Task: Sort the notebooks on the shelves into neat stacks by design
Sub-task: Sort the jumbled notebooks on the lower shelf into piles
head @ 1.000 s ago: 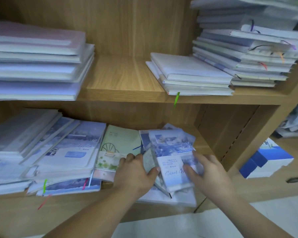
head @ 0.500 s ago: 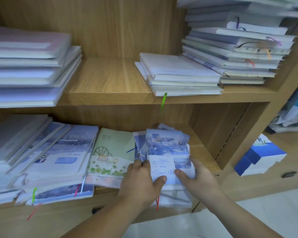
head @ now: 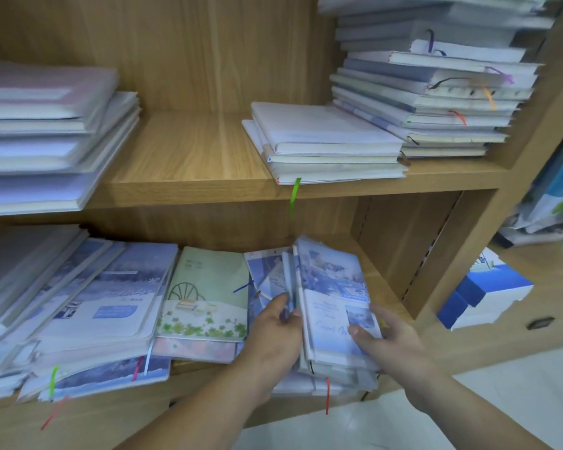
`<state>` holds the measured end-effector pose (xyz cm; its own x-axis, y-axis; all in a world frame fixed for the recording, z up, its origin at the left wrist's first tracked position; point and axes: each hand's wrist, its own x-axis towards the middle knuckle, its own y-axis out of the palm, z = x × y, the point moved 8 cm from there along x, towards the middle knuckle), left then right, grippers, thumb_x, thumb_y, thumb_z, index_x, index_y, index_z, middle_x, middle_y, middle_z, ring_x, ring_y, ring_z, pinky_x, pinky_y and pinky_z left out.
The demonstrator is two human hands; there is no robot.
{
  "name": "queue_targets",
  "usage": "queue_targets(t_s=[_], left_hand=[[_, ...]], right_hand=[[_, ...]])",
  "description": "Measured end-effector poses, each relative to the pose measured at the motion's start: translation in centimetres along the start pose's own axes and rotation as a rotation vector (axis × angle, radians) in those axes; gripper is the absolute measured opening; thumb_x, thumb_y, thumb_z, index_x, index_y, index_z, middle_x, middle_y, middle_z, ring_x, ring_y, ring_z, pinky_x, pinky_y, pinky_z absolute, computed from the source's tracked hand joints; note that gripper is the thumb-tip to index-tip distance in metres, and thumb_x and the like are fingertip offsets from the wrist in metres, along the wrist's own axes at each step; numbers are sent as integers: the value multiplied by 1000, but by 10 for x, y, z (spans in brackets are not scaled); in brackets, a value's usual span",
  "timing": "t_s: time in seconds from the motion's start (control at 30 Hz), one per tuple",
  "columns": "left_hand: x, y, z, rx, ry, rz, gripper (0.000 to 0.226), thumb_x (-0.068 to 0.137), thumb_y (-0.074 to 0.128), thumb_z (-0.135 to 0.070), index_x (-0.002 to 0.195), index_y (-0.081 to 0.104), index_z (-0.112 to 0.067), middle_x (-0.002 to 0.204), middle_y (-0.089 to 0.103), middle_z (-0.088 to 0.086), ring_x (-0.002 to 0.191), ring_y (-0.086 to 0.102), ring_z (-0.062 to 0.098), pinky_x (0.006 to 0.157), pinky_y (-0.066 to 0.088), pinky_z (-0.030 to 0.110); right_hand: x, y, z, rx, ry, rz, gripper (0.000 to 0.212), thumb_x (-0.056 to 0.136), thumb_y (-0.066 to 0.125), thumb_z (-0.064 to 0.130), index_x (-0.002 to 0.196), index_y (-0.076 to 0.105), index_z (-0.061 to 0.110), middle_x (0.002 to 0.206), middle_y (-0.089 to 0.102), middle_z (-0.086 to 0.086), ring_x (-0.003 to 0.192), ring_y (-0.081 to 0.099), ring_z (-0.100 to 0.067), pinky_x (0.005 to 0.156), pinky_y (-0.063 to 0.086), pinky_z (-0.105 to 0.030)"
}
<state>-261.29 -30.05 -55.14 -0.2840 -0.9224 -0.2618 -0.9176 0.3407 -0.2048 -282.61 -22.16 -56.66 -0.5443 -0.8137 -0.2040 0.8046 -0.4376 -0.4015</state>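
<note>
Lower shelf [head: 111,414], right end: the blue notebooks [head: 333,287] lie as a rough pile near the side panel [head: 400,254], with a strip of bare wood between pile and panel. The pile overhangs the shelf's front edge, and a red ribbon [head: 327,396] hangs from it past that edge. The upper notebooks are fanned, out of line with those beneath.

Left hand [head: 273,339]: fingers curled, thumb and fingertips pinching the left edges of the blue notebooks. Right hand [head: 394,345]: thumb pressed on the top cover, fingers wrapped round its right edge.

Open room: the upper shelf [head: 189,157] has a wide bare span in its middle.

Neighbours: a green clover notebook [head: 208,297] lies flat just beside the pile's left side, on top of a pinkish cover. Further left, a slumped spread of notebooks [head: 104,306] fills the rest of the lower shelf. Several overhang the front, trailing green and red ribbons.

Upper shelf contents:
- A pale stack [head: 46,134] sits at the left.
- A short white stack [head: 325,138] sits right of the bare span. Its green ribbon [head: 294,193] hangs over the shelf front, above the pile.
- A tall uneven stack [head: 429,92] sits behind and to the right, touching the short one.

Outside the unit, to the right: a blue-and-white box [head: 481,293] on a low wooden surface.
</note>
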Motion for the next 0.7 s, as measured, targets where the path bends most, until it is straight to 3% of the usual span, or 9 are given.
queue_targets(t_s=[0.1, 0.2, 0.27, 0.3, 0.4, 0.5, 0.57, 0.6, 0.7], left_hand=[[-2, 4, 2, -1, 2, 17, 48, 103, 53, -26, 150, 44, -33, 135, 64, -5, 104, 66, 5, 81, 55, 15], [-3, 3, -3, -95, 0, -28, 55, 99, 63, -28, 150, 41, -34, 119, 70, 4, 103, 69, 13, 95, 55, 31], [-5, -1, -9, -105, 23, -28, 56, 100, 63, -24, 150, 40, -32, 109, 72, 7, 99, 70, 13, 94, 55, 30], [-8, -5, -13, -104, 41, -26, 55, 101, 62, -22, 151, 39, -30, 103, 72, 5, 92, 71, 8, 90, 54, 24], [-17, -24, -25, -85, 89, -42, 55, 103, 56, -14, 152, 35, -27, 81, 62, 1, 58, 61, -3, 59, 45, 11], [-19, -43, -23, -8, 72, -64, 52, 100, 58, -8, 143, 42, -31, 94, 74, 9, 84, 72, 7, 62, 42, 9], [-22, -49, -13, 50, 20, -46, 41, 95, 61, 1, 112, 46, -34, 77, 70, -6, 70, 66, -2, 57, 43, 5], [-25, -49, -10, 63, -7, -16, 40, 93, 61, 3, 100, 45, -33, 80, 69, -8, 71, 64, -2, 56, 44, 4], [-22, -53, -1, 88, -22, -17, 39, 92, 58, 4, 96, 49, -33, 94, 73, -5, 83, 68, 7, 61, 50, 7]], right_hand=[[0, 2, 1, 1, -28, 14, 67, 87, 77, 39, 147, 48, 32, 142, 54, 9, 127, 55, -15, 107, 49, -39], [-2, 0, 8, 66, -67, 16, 51, 92, 74, 34, 138, 53, 38, 135, 58, 20, 122, 56, -3, 100, 47, -23], [-6, -1, 20, 112, -106, 25, 36, 93, 73, 26, 122, 60, 43, 115, 65, 36, 107, 60, 15, 88, 49, -9], [-8, -1, 27, 120, -132, 26, 35, 93, 73, 25, 121, 61, 43, 111, 66, 37, 106, 60, 16, 90, 51, -11], [-11, 1, 41, 96, -230, -4, 54, 90, 76, 30, 139, 55, 37, 134, 58, 29, 128, 52, 4, 109, 43, -26], [-11, 11, 42, 37, -260, -11, 57, 89, 77, 27, 140, 52, 32, 136, 53, 23, 126, 47, 2, 100, 38, -19], [-9, 22, 32, -35, -213, 31, 57, 89, 77, 29, 140, 53, 32, 134, 56, 19, 120, 52, -2, 91, 41, -21], [-9, 25, 27, -52, -182, 46, 57, 88, 76, 29, 140, 53, 32, 132, 60, 17, 116, 56, -5, 87, 44, -23], [-6, 20, 18, -82, -99, 2, 59, 88, 75, 32, 142, 51, 39, 122, 65, 14, 104, 64, -14, 81, 59, -38]])
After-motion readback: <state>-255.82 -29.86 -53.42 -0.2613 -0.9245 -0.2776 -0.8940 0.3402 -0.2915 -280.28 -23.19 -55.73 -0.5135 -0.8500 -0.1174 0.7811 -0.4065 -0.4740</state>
